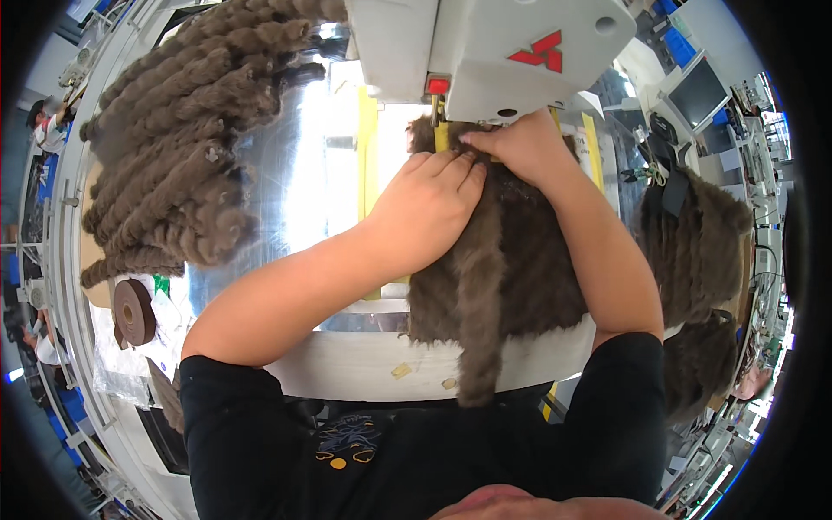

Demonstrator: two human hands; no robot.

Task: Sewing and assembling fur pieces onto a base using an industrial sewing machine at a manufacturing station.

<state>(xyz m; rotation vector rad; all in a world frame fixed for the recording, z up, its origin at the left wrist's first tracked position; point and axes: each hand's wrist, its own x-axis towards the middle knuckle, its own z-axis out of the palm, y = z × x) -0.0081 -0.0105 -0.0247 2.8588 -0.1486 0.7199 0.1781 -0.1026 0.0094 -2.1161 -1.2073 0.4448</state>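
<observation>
A white sewing machine head (485,52) with red markings stands over a dark brown fur piece (537,269) on the metal worktop. My left hand (428,198) rests with curled fingers on a lighter brown fur strip (477,303) just below the needle area (438,111); the strip runs down past the worktop's front edge. My right hand (516,152) is closed at the upper part of the fur, thumb and fingertips pressed onto it beside the needle, its fingers partly hidden. Yellow tape (368,156) lies on the worktop left of the fur.
Rolled fur strips (178,156) lie at upper left, above a brown tape roll (134,312). More fur pieces (698,251), scissors (650,169) and a monitor (693,91) are at right. Two other people (48,126) (39,342) are at the far left edge.
</observation>
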